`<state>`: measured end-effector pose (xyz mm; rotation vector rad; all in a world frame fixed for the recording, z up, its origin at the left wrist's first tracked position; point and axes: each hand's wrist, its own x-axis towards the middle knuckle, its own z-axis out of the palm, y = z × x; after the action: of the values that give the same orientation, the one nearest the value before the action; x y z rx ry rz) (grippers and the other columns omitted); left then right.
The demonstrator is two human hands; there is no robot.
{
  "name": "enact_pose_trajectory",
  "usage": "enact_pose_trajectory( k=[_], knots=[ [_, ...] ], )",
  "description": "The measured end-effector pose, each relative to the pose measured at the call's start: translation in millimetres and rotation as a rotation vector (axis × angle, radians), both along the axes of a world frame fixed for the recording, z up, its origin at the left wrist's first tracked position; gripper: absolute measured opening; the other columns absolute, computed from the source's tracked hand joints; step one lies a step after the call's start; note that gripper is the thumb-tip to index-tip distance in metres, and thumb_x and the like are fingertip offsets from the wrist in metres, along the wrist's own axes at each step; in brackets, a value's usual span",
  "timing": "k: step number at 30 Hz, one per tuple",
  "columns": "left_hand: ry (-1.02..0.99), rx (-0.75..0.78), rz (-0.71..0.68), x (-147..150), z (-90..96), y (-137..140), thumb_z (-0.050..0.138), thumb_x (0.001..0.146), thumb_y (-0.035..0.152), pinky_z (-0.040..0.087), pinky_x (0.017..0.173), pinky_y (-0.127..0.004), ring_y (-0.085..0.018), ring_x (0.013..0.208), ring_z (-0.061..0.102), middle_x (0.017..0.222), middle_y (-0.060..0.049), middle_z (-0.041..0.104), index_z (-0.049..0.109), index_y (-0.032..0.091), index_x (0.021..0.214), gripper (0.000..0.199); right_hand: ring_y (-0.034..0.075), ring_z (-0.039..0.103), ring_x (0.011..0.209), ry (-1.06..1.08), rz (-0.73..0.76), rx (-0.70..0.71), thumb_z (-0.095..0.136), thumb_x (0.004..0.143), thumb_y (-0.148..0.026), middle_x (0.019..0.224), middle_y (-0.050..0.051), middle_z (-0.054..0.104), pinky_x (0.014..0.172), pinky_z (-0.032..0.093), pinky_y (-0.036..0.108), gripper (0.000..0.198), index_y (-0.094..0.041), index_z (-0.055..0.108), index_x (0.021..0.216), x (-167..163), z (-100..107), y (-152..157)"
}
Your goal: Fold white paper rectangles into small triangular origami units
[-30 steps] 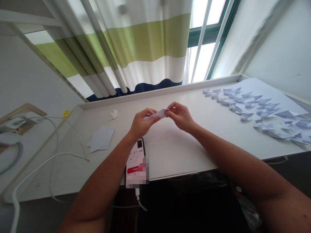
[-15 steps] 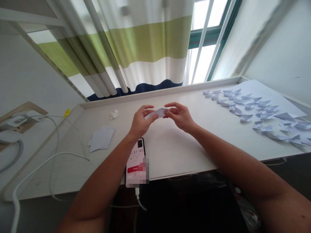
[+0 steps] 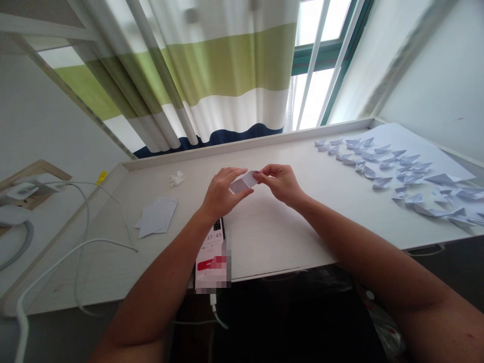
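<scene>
Since half a second ago, our left hand (image 3: 222,191) has spread wider around the small folded white paper (image 3: 245,181), which our right hand (image 3: 280,184) still pinches, beyond the black-edged rectangular phone (image 3: 209,247). We cannot tell whether the left hand touches the paper; our left forearm (image 3: 162,272) partly hides the phone.

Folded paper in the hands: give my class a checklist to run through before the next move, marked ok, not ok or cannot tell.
1. Right hand grips the folded paper: ok, one end pinched.
2. Left hand grips it too: cannot tell, contact unclear.
3. Loose sheets clear of both hands: ok, off to the left.
4. Folded shapes clear of both hands: ok, off to the right.
5. Phone screen unobstructed: not ok, left forearm partly covers it.
</scene>
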<state>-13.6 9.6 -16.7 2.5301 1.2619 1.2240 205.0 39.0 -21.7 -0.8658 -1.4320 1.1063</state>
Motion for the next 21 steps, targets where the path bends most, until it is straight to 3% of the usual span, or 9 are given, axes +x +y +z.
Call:
enact_pose_trajectory(
  k=[3, 8, 13, 18, 21],
  knots=[
    [-0.027, 0.021, -0.011, -0.3, 1.0, -0.9, 0.086, 0.093, 0.04, 0.06, 0.101, -0.049, -0.031, 0.119, 0.072, 0.13, -0.01, 0.079, 0.07, 0.026, 0.14, 0.051, 0.019, 0.067, 0.07, -0.023, -0.022, 0.014, 0.095, 0.062, -0.079, 0.072, 0.006, 0.076, 0.068, 0.055, 0.035, 0.063, -0.02, 0.076, 0.068, -0.3, 1.9, -2.1],
    [-0.03, 0.024, -0.051, -1.4, 2.8, -0.6, 0.08, 0.099, 0.038, 0.062, 0.094, -0.046, -0.029, 0.113, 0.075, 0.122, -0.01, 0.081, 0.077, 0.025, 0.128, 0.032, 0.016, 0.057, 0.062, -0.019, -0.042, 0.01, 0.095, 0.06, -0.081, 0.064, 0.003, 0.068, 0.058, 0.044, 0.031, 0.066, -0.02, 0.071, 0.064, 0.6, 4.0, -3.2],
    [-0.055, -0.037, -0.082, -0.6, 2.5, -1.4, 0.085, 0.095, 0.045, 0.063, 0.096, -0.046, -0.029, 0.112, 0.078, 0.122, -0.012, 0.083, 0.078, 0.023, 0.126, 0.038, 0.015, 0.054, 0.062, -0.074, -0.039, 0.008, 0.093, 0.062, -0.083, 0.062, 0.002, 0.065, 0.057, 0.042, 0.03, 0.068, -0.02, 0.068, 0.061, 1.6, 4.6, -4.8],
    [-0.14, -0.189, -0.084, 1.7, 6.7, -5.4, 0.083, 0.095, 0.05, 0.063, 0.094, -0.045, -0.028, 0.103, 0.081, 0.115, -0.01, 0.086, 0.081, 0.023, 0.119, 0.036, 0.016, 0.058, 0.063, -0.076, 0.009, 0.023, 0.092, 0.065, -0.082, 0.064, 0.003, 0.067, 0.058, 0.045, 0.031, 0.066, -0.02, 0.068, 0.063, 2.5, 4.1, -4.5],
    [-0.288, -0.317, -0.125, 5.2, 9.0, -6.4, 0.087, 0.091, 0.051, 0.063, 0.096, -0.045, -0.028, 0.104, 0.081, 0.112, -0.009, 0.086, 0.083, 0.022, 0.112, 0.036, 0.016, 0.06, 0.063, -0.03, 0.055, 0.03, 0.092, 0.066, -0.083, 0.063, 0.002, 0.065, 0.06, 0.047, 0.031, 0.067, -0.021, 0.064, 0.064, 2.7, 3.5, -3.3]
  ],
)
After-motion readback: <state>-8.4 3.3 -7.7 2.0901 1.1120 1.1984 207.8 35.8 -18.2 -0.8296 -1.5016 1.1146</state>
